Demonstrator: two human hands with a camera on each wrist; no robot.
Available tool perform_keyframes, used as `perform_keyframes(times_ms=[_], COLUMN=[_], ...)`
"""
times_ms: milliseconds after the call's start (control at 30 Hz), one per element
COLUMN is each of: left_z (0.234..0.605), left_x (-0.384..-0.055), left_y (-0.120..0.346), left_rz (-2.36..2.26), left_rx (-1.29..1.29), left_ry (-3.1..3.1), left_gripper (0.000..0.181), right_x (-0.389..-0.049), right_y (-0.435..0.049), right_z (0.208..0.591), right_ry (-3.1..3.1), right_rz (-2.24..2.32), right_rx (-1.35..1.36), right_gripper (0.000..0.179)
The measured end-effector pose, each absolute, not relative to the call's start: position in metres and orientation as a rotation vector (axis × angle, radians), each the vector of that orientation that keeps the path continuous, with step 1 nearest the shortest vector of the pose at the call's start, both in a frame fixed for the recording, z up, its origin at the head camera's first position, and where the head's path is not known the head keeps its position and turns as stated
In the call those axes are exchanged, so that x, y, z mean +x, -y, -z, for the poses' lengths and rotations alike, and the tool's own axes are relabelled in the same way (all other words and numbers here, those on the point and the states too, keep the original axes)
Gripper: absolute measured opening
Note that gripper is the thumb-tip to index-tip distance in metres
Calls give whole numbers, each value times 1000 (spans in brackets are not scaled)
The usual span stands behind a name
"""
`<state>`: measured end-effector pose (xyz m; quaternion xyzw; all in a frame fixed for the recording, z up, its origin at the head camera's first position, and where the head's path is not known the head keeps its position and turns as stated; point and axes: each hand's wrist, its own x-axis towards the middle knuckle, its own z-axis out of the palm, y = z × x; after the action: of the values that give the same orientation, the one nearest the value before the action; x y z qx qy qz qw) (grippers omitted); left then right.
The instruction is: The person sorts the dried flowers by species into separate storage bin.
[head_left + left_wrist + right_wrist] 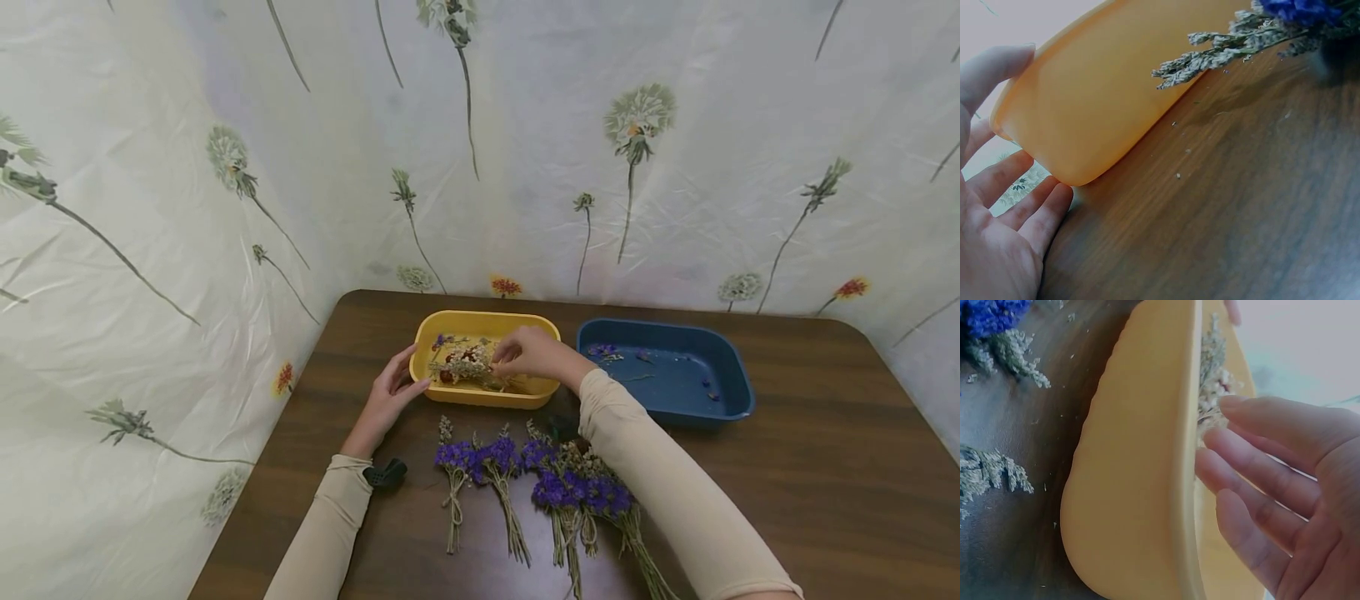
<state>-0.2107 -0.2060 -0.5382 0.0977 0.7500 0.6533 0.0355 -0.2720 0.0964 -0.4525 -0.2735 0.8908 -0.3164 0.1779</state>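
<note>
A yellow tray stands at the back of the table with small dried flowers in pale, dark red and green tones inside. My left hand rests against its left end. In the left wrist view the thumb lies at the rim and the other fingers touch the outer wall. My right hand reaches over the tray's right side. Its thumb and forefinger pinch the stems of the dried flowers, seen past the rim in the right wrist view; the fingertips are partly hidden in the head view.
A blue tray with loose petals and stems stands to the right. Several tied bunches of purple flowers lie in front, partly under my right forearm. A patterned sheet hangs behind the table.
</note>
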Motion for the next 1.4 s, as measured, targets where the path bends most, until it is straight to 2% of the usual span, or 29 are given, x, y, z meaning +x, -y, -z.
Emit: perform_keyframes(times_ms=[367, 633, 1400], left_z=[545, 545, 545], left_x=[-212, -212, -212], left_y=[207, 206, 207], left_rz=[-2017, -2013, -2028], left_rx=[332, 326, 309], left_ry=[-2353, -2355, -2344], left_gripper=[66, 67, 66], right_x=[-253, -235, -151], right_y=[-116, -141, -204], right_z=[440, 433, 427], right_ry=[-2450, -2519, -2659], right_rz=[1095, 1151, 1254], right_rx=[-748, -725, -492], right_gripper=[29, 25, 23])
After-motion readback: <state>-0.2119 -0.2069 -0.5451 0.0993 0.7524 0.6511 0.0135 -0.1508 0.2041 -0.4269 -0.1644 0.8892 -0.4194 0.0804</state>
